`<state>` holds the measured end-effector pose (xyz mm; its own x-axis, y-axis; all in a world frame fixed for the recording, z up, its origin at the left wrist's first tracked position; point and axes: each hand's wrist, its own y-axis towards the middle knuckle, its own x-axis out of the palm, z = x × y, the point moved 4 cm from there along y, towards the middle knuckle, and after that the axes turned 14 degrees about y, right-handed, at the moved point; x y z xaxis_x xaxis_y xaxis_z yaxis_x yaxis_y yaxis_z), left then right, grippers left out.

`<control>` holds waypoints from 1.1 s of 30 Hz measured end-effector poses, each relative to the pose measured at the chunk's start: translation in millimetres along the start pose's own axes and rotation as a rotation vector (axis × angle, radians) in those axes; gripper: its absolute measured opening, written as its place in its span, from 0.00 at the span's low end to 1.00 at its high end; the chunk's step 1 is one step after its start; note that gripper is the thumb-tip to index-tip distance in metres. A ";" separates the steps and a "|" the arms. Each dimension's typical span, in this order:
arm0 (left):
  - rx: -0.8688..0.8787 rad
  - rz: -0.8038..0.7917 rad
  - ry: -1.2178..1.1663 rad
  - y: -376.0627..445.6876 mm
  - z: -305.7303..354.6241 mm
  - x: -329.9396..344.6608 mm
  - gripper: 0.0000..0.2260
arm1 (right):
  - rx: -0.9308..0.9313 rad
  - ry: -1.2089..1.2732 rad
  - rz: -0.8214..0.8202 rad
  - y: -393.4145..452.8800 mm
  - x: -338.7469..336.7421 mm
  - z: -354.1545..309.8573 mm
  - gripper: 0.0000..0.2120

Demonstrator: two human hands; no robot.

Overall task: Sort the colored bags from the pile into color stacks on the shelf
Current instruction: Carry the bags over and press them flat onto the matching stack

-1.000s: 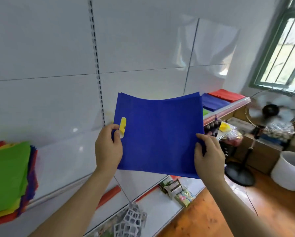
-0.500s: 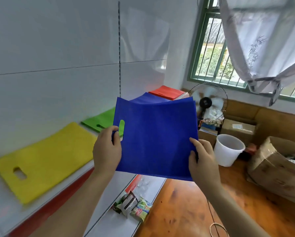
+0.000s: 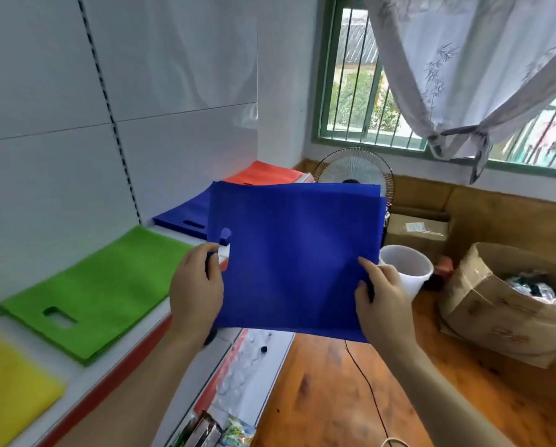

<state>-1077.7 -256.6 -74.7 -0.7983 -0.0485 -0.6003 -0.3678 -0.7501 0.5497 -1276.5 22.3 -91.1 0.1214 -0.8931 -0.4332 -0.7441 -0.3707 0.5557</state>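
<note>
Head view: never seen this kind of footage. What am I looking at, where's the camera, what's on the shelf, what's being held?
There is no robot here. A person wears one wide-angle camera on the head, looking forward and down, so you see their own two arms.

Both hands hold up a blue bag flat in front of the camera. The left hand grips its left edge by the cut-out handle; the right hand pinches the lower right edge.

On the white shelf to the left lie sorted colours in a row: a yellow bag nearest, then a green bag, a blue stack, and a red stack farthest.

Behind are a fan, a white bucket and cardboard boxes on a wooden floor.
</note>
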 end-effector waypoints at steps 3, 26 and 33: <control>-0.042 0.010 0.009 24.1 14.4 37.0 0.09 | -0.002 0.022 -0.015 48.4 9.1 34.3 0.19; -0.336 0.219 0.291 186.8 -60.3 152.6 0.11 | -0.146 0.240 -0.463 326.9 257.3 106.7 0.29; -0.462 0.179 0.484 201.5 -94.2 163.8 0.11 | -0.229 0.263 -0.614 374.5 343.1 93.1 0.28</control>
<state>-1237.6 -477.8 -117.0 -0.4861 -0.4060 -0.7739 0.0763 -0.9019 0.4252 -1574.6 -399.2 -97.7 0.6513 -0.5268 -0.5461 -0.3372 -0.8457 0.4137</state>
